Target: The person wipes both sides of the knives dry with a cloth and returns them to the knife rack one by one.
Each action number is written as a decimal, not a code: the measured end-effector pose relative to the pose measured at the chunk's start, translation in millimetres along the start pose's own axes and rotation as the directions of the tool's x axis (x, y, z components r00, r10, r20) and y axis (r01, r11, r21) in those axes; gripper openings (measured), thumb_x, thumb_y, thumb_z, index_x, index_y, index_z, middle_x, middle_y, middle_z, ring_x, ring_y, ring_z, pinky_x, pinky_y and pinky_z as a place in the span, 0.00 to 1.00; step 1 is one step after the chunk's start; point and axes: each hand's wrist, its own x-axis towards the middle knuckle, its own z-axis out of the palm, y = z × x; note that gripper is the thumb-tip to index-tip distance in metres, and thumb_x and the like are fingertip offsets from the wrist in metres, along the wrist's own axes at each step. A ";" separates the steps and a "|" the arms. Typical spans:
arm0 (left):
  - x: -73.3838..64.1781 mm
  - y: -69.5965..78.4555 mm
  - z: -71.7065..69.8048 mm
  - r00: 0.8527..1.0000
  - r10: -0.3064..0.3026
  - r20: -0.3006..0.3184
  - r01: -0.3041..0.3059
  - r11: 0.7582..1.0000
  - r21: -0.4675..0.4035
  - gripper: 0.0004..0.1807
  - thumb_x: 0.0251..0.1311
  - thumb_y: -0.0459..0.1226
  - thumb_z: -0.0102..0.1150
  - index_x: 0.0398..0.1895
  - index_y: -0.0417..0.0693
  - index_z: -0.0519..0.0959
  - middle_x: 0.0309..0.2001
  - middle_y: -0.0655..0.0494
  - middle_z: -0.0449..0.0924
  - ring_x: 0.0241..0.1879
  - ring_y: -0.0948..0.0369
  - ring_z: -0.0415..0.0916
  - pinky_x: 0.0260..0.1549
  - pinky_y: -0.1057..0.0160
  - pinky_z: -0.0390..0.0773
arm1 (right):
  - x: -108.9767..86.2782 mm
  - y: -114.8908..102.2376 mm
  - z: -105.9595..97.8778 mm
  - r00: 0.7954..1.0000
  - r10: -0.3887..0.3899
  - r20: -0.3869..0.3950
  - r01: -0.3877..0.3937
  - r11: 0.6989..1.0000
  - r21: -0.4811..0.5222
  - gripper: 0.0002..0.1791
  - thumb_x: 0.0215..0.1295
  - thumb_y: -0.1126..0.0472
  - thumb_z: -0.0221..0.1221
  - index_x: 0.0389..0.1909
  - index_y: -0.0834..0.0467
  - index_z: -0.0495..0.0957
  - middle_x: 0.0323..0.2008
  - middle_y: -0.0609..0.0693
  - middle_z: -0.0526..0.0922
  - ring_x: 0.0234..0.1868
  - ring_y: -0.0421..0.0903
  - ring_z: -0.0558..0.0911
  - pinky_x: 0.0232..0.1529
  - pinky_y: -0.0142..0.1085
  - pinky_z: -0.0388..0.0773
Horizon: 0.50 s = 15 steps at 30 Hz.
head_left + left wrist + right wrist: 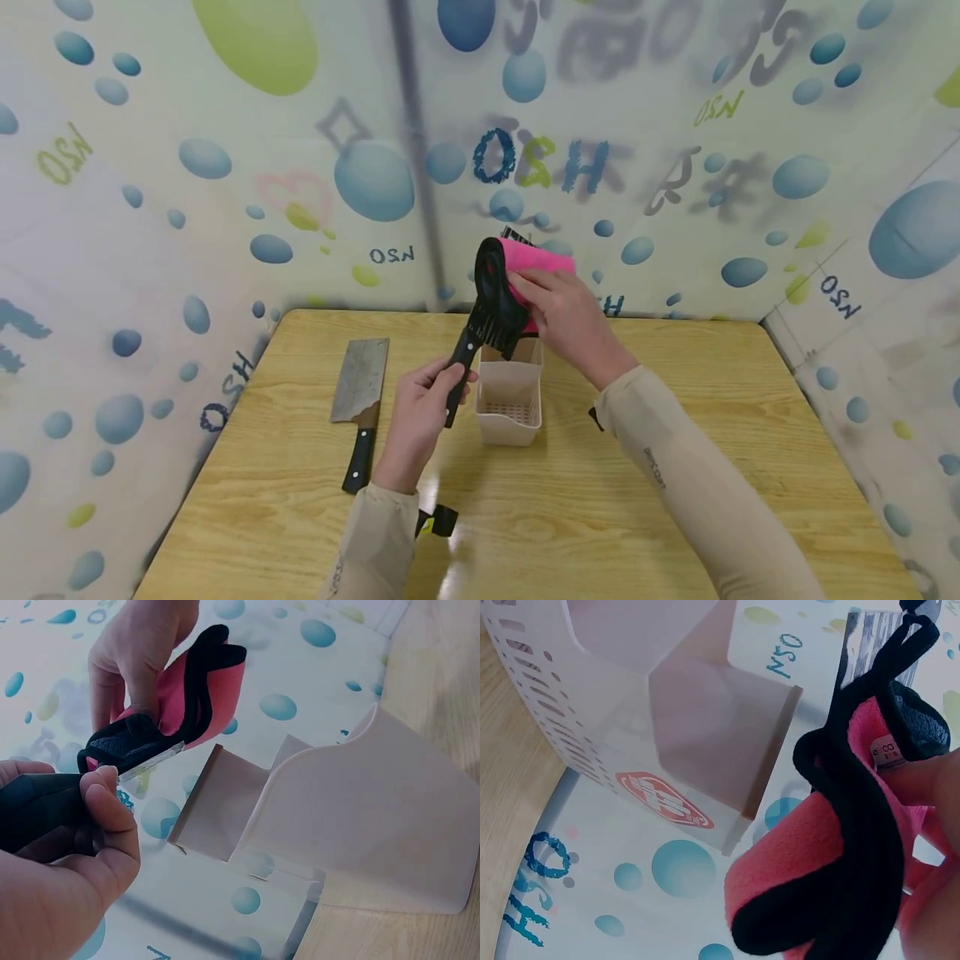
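My left hand (422, 408) grips the black riveted handle of a knife (465, 350) held up above the table. A folded pink cloth (536, 254) with black edging lies around the knife's blade. My right hand (564, 310) pinches that cloth from the right side. Most of the blade is hidden by the cloth; in the right wrist view a shiny, striped-looking part of the blade (868, 641) shows beyond it. A white label (887, 751) sits on the cloth. Just below and behind the hands stands a beige holder (510, 431).
To the left on the wooden table (262, 467) lies a cleaver (360, 382), its black handle toward me. The holder has slots in its base and a red logo (665, 799) on its side. A patterned wall covering (225, 208) rises behind the table's far edge.
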 end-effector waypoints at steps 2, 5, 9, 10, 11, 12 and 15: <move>-0.2 -0.1 0.1 1.000 0.006 0.003 -0.006 1.000 0.000 0.15 0.76 0.35 0.51 0.44 0.32 0.84 0.36 0.42 0.82 0.32 0.57 0.73 0.36 0.62 0.72 | 2.3 2.9 0.3 1.000 0.009 -0.001 -0.009 1.000 -0.006 0.22 0.69 0.72 0.61 0.63 0.61 0.81 0.58 0.60 0.84 0.53 0.58 0.85 0.59 0.50 0.80; -0.9 -0.4 0.4 1.000 0.011 0.004 -0.011 1.000 0.000 0.15 0.76 0.34 0.52 0.44 0.30 0.84 0.33 0.47 0.82 0.31 0.57 0.73 0.35 0.62 0.71 | 6.2 7.6 0.2 1.000 0.025 -0.002 -0.025 1.000 -0.005 0.23 0.68 0.73 0.59 0.63 0.62 0.81 0.57 0.61 0.85 0.55 0.58 0.85 0.59 0.51 0.79; -2.4 -0.7 1.0 1.000 0.012 0.013 -0.012 1.000 0.003 0.16 0.76 0.34 0.52 0.46 0.26 0.83 0.32 0.53 0.82 0.31 0.57 0.73 0.34 0.63 0.71 | 9.8 14.6 -1.0 0.998 0.058 0.014 -0.058 0.998 0.006 0.23 0.68 0.75 0.58 0.63 0.63 0.80 0.56 0.62 0.84 0.55 0.59 0.84 0.58 0.53 0.79; -2.9 -0.8 1.2 1.000 0.009 0.014 -0.009 1.000 0.001 0.16 0.76 0.34 0.52 0.47 0.25 0.82 0.32 0.52 0.82 0.32 0.56 0.73 0.34 0.63 0.71 | 10.4 16.2 -1.5 0.997 0.069 0.019 -0.069 0.998 0.010 0.23 0.68 0.74 0.58 0.64 0.63 0.80 0.56 0.62 0.84 0.55 0.60 0.84 0.58 0.53 0.79; -3.1 -0.8 1.4 1.000 0.006 0.013 -0.006 1.000 0.001 0.16 0.76 0.34 0.52 0.47 0.25 0.82 0.33 0.52 0.82 0.32 0.56 0.74 0.34 0.63 0.71 | 10.9 17.7 -1.7 0.996 0.083 0.025 -0.083 0.996 0.012 0.23 0.68 0.74 0.58 0.64 0.63 0.79 0.57 0.62 0.84 0.55 0.60 0.84 0.58 0.53 0.79; -3.4 -0.8 1.5 1.000 0.005 0.014 -0.004 1.000 -0.001 0.16 0.76 0.34 0.52 0.48 0.25 0.82 0.33 0.51 0.83 0.32 0.56 0.74 0.34 0.63 0.71 | 11.1 19.2 -1.9 0.995 0.095 0.029 -0.096 0.995 0.012 0.24 0.68 0.74 0.58 0.64 0.63 0.79 0.57 0.63 0.84 0.55 0.60 0.84 0.59 0.53 0.79; -3.9 -0.9 1.9 1.000 0.001 0.008 0.000 1.000 -0.004 0.16 0.76 0.34 0.53 0.49 0.26 0.82 0.34 0.48 0.84 0.33 0.56 0.74 0.35 0.63 0.72 | 10.6 22.9 -1.2 0.991 0.128 0.033 -0.128 0.992 0.019 0.24 0.68 0.74 0.58 0.65 0.64 0.79 0.57 0.64 0.84 0.55 0.62 0.83 0.59 0.53 0.79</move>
